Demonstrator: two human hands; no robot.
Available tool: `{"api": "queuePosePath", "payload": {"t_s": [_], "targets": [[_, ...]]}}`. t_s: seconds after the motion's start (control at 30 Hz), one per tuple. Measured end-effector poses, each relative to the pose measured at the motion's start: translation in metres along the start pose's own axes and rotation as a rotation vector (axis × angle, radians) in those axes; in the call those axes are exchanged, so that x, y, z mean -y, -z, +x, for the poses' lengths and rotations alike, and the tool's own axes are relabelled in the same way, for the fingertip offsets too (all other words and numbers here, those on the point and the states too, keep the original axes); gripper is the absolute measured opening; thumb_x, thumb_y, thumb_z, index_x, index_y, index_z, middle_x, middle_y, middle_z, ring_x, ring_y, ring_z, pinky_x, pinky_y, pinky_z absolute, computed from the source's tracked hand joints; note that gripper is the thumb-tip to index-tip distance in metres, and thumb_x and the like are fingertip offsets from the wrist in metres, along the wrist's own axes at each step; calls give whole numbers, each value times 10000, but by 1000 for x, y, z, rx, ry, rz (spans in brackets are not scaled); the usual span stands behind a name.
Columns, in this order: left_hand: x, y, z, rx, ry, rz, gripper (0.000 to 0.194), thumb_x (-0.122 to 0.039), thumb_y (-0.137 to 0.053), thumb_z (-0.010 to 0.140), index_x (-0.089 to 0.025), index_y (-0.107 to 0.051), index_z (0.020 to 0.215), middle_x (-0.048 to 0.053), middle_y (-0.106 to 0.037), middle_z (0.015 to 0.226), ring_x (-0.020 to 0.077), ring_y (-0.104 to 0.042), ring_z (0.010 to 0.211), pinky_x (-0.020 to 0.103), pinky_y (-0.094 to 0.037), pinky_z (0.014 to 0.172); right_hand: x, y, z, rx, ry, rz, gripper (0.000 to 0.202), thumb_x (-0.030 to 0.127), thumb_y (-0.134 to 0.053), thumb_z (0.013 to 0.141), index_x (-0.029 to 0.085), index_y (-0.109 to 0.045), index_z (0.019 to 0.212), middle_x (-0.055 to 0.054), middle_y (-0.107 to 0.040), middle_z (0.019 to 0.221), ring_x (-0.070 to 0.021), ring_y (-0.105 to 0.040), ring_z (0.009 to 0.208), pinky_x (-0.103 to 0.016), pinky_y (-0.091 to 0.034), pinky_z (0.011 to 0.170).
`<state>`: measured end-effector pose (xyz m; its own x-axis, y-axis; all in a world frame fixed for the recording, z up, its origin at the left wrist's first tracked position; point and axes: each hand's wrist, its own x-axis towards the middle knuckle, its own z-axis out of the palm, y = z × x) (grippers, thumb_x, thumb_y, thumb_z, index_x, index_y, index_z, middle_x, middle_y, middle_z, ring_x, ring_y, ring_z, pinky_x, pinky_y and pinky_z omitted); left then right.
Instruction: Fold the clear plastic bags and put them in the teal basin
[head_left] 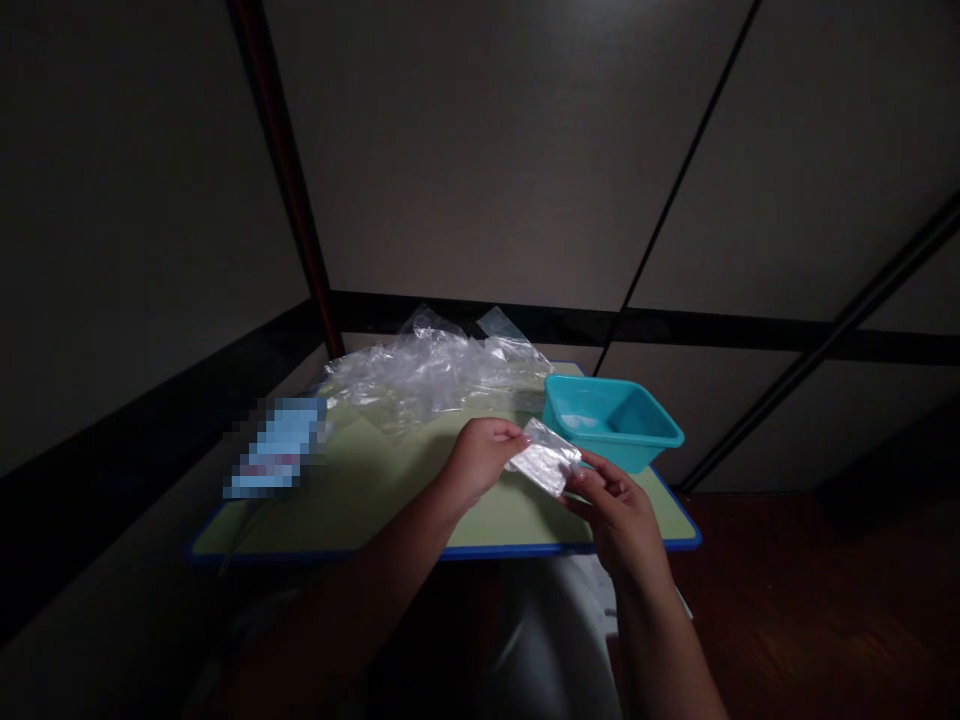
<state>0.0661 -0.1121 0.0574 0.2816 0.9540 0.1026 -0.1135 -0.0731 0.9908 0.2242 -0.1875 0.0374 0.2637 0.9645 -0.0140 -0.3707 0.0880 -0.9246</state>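
Between my two hands is a small, shiny clear plastic bag (546, 458), folded into a flat rectangle and held above the table. My left hand (484, 455) pinches its left corner between thumb and fingers. At its lower right, my right hand (611, 500) grips the other end, thumb on top and fingers beneath. Behind the hands lies a loose pile of crumpled clear plastic bags (427, 365) along the back of the table. Just beyond my right hand stands a turquoise plastic basin (652, 440), with something clear and shiny on its bottom.
The small table (360, 500) has a pale green top and a blue edge. A light-blue item (277, 450), blurred by pixels, is at its left side. Panelled walls (480, 150) rise behind and to the left. Dark reddish floor (810, 600) shows at right.
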Motion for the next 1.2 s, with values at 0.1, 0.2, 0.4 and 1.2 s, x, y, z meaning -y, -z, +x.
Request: {"api": "queuePosePath", "payload": {"t_s": [0.1, 0.2, 0.4, 1.2], "targets": [[2, -23, 7, 38, -11, -4, 204, -317, -699, 655, -124, -636, 669, 25, -656, 636, 133, -580, 572, 218, -398, 553, 4, 13, 5, -85, 5, 12, 344, 334, -848, 513, 191, -678, 775, -11, -675, 722, -145, -625, 634, -269, -542, 567], [4, -36, 14, 112, -31, 49, 237, -353, -684, 681, -124, -624, 669, 11, -629, 605, 119, -556, 548, 207, -374, 526, 4, 27, 9, -142, 45, -9, 288, 320, -843, 529, 185, -658, 705, 9, -649, 646, -112, -592, 559, -224, -511, 513], [10, -38, 58, 20, -112, 293, 400, -535, -498, 819, -163, -542, 677, -21, -557, 564, 88, -482, 422, 196, -331, 423, 17, 55, 15, -213, 159, -8, 249, 281, -823, 576, 188, -634, 709, 24, -638, 638, -104, -583, 562, -224, -495, 538], [16, -13, 17, 7, -5, 75, 288, -429, -581, 766, -148, -557, 708, -35, -525, 519, 107, -522, 393, 203, -424, 366, 83, 71, 30, -315, 351, -209, 264, 281, -825, 582, 177, -638, 736, 11, -616, 610, -98, -549, 505, -194, -436, 439]]}}
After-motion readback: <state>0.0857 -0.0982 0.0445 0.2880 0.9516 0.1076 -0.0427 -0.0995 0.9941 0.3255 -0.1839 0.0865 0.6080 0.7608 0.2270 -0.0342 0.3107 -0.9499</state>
